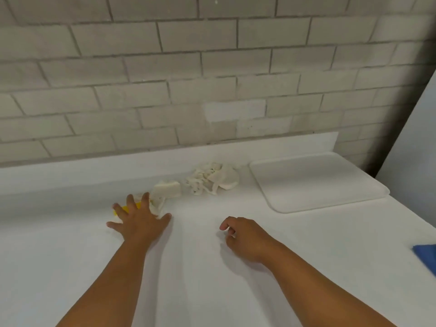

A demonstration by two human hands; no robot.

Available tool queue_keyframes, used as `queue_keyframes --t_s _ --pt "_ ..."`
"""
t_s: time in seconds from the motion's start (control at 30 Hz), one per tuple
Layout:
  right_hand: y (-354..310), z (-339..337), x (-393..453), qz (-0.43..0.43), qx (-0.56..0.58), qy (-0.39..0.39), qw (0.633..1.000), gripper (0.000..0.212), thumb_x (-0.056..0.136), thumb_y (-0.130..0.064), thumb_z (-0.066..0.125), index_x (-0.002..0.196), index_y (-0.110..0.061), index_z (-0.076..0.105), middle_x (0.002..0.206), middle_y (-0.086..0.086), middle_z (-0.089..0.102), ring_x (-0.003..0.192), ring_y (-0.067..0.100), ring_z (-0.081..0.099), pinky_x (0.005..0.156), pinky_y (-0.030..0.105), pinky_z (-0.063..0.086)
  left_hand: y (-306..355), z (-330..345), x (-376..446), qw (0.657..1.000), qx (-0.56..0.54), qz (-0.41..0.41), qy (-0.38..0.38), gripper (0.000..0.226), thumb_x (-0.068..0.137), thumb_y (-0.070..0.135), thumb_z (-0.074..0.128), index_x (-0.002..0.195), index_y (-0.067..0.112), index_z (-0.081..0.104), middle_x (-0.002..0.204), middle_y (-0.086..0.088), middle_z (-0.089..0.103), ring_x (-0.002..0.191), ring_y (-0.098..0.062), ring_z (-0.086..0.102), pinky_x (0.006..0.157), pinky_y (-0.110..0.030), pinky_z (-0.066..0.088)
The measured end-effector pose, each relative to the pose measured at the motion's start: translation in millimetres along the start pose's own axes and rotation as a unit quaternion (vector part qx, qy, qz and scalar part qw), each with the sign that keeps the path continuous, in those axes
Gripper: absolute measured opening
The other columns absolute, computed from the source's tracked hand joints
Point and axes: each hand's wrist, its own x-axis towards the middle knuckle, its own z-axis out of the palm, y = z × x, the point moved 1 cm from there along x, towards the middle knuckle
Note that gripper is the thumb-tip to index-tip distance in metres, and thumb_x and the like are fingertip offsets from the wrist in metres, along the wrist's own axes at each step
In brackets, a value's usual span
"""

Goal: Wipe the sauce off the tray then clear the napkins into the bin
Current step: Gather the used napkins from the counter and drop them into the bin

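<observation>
A white tray [316,182] lies flat at the back right of the white counter, and no sauce shows on it. Left of it sits a heap of crumpled white napkins [212,179]. Another folded napkin [166,190] lies further left. My left hand [139,219] is spread flat, fingers straight, over a yellow object [138,205] and the edge of that napkin. My right hand [243,237] hovers over the counter with fingers loosely curled, holding nothing. No bin is in view.
A grey brick wall [188,79] rises behind the counter's low backsplash [94,166]. A blue cloth [425,254] pokes in at the right edge. A white panel [415,138] stands at the far right.
</observation>
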Motion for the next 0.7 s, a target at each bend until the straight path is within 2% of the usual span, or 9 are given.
queue_keyframes --t_s 0.07,0.17,0.23,0.3,0.4,0.5,0.6,0.7 --pt "-11.2 8.5 21.1 -0.013 -0.013 -0.01 1.0 0.03 0.094 -0.022 0.046 0.122 -0.027 0.055 0.108 -0.005 0.054 0.095 0.012 0.05 0.087 0.024 0.043 -12.5 3.7 17.7 0.998 0.006 -0.043 -0.036 0.096 0.064 0.08 0.052 0.145 0.044 0.015 0.156 -0.003 0.008 0.141 -0.045 -0.005 0.105 -0.071 0.012" --pt "-26.2 17.7 48.3 -0.033 -0.025 -0.022 0.999 0.03 0.094 -0.023 0.046 0.122 -0.027 0.055 0.105 -0.007 0.051 0.095 0.011 0.048 0.087 0.024 0.042 -25.0 8.6 31.8 0.996 0.008 -0.067 -0.052 0.086 0.059 0.086 0.046 0.134 0.048 0.033 0.147 -0.002 0.026 0.133 -0.046 0.02 0.104 -0.064 0.02" --pt "-34.5 22.1 64.0 -0.041 -0.03 -0.024 0.998 0.03 0.094 -0.022 0.047 0.122 -0.026 0.055 0.106 -0.007 0.05 0.096 0.011 0.049 0.089 0.025 0.043 -26.4 8.6 32.6 0.999 -0.006 -0.025 -0.019 0.07 0.066 0.074 0.051 0.126 0.038 0.047 0.133 -0.002 0.041 0.12 -0.041 0.039 0.1 -0.051 0.033" --pt "-42.4 25.7 80.5 -0.048 -0.037 -0.018 0.998 0.029 0.094 -0.022 0.047 0.122 -0.026 0.056 0.11 -0.004 0.053 0.1 0.014 0.051 0.092 0.027 0.044 -25.0 7.4 29.9 0.999 -0.047 0.008 0.002 0.053 0.072 0.055 0.058 0.118 0.028 0.055 0.122 -0.002 0.048 0.11 -0.036 0.045 0.09 -0.041 0.041" --pt "-54.8 30.6 107.9 -0.059 -0.052 0.002 0.997 0.031 0.095 -0.023 0.048 0.125 -0.026 0.054 0.122 0.0 0.053 0.116 0.019 0.049 0.096 0.029 0.043 -21.9 7.0 24.0 0.995 -0.101 0.011 0.014 0.031 0.075 0.033 0.062 0.104 0.022 0.06 0.113 -0.002 0.052 0.096 -0.029 0.044 0.073 -0.033 0.041" --pt "-68.5 38.0 136.1 -0.082 -0.105 0.008 0.991 0.037 0.094 -0.025 0.049 0.131 -0.027 0.051 0.136 0.0 0.047 0.128 0.021 0.037 0.102 0.033 0.04 -21.9 11.0 21.9 0.988 -0.145 0.03 0.053 0.019 0.075 0.013 0.063 0.094 0.016 0.066 0.109 -0.004 0.056 0.083 -0.025 0.049 0.067 -0.029 0.04" --pt "-79.5 46.1 159.0 -0.104 -0.191 -0.02 0.976 0.046 0.095 -0.028 0.046 0.141 -0.026 0.042 0.15 0.002 0.034 0.136 0.028 0.028 0.11 0.041 0.033 -24.8 14.5 22.7 0.972 -0.223 0.037 0.06 0.022 0.071 0.002 0.064 0.091 0.012 0.068 0.113 -0.005 0.056 0.089 -0.026 0.057 0.069 -0.026 0.04" --pt "-84.8 53.0 177.9 -0.099 -0.21 -0.031 0.972 0.051 0.096 -0.031 0.045 0.146 -0.023 0.035 0.155 0.004 0.026 0.138 0.03 0.027 0.112 0.042 0.031 -24.5 12.9 22.0 0.971 -0.233 0.033 0.042 0.027 0.068 0.017 0.073 0.095 0.018 0.067 0.119 0.003 0.048 0.103 -0.024 0.051 0.076 -0.027 0.042"
